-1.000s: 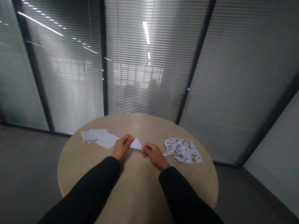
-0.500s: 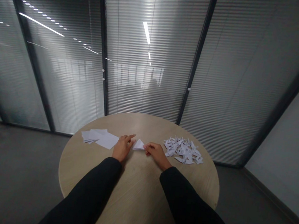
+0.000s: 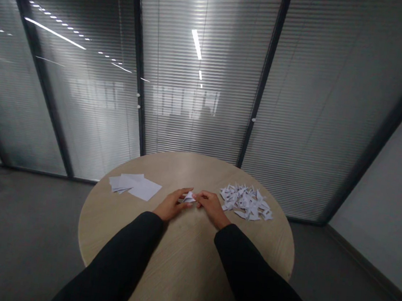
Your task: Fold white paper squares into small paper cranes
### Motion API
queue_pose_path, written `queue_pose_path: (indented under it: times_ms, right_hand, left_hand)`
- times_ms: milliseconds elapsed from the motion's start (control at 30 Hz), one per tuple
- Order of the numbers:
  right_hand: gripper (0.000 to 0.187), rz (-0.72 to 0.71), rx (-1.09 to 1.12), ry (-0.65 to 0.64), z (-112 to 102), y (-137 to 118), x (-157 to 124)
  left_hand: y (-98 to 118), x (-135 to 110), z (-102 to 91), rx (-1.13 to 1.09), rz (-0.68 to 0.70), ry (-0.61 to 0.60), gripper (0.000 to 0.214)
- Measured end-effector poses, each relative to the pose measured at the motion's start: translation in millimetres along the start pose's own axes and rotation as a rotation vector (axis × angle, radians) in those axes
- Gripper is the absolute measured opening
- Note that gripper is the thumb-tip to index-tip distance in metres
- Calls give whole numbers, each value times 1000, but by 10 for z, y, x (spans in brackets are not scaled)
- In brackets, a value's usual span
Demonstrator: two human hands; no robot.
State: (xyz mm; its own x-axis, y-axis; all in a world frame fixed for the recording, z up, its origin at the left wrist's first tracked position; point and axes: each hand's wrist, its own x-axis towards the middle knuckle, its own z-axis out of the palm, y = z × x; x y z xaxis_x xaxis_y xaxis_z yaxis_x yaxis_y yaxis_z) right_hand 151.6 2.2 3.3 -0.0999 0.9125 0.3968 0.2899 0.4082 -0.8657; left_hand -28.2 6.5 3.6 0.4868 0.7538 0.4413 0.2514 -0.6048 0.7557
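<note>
Converging over the round, pale wood-grain worktop point(image 3: 183, 254), two forearms in black fabric sleeves point(image 3: 122, 252) extend from the near edge and angle inward. Both hands meet in the central area, well in from the left and right edges.

Left hand point(image 3: 171, 206): wrist low, back of the hand upward, index finger and thumb spread apart like a fork. Between them sits a small, white, folded piece of paper point(image 3: 189, 197). Whether these fingers press on it cannot be determined from where I stand.

Right hand point(image 3: 211, 204): knuckles upward, fingers curled, fingertips pinching the right end of the folded piece.

Toward the left edge: loose, flat white paper sheets point(image 3: 145, 190), overlapping, near the left hand. Toward the right edge: a heap of small, pointed, folded white paper pieces point(image 3: 247, 203), just beside the right hand. Beyond the far edge: dark-framed panels with grey slatted blinds point(image 3: 196, 131).
</note>
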Motion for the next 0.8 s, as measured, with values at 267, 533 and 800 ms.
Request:
queue_pose_path:
  times_ms: [267, 533, 800]
  right_hand:
    - [33, -7, 35, 14, 1, -9, -1]
    - [36, 3, 7, 58, -14, -25, -3]
    - [36, 15, -47, 116, -14, -25, -6]
  left_hand:
    - [-30, 19, -10, -68, -85, 18, 41]
    - [-89, 38, -18, -184, -135, 86, 46]
    - [-129, 78, -61, -367, -199, 306, 52]
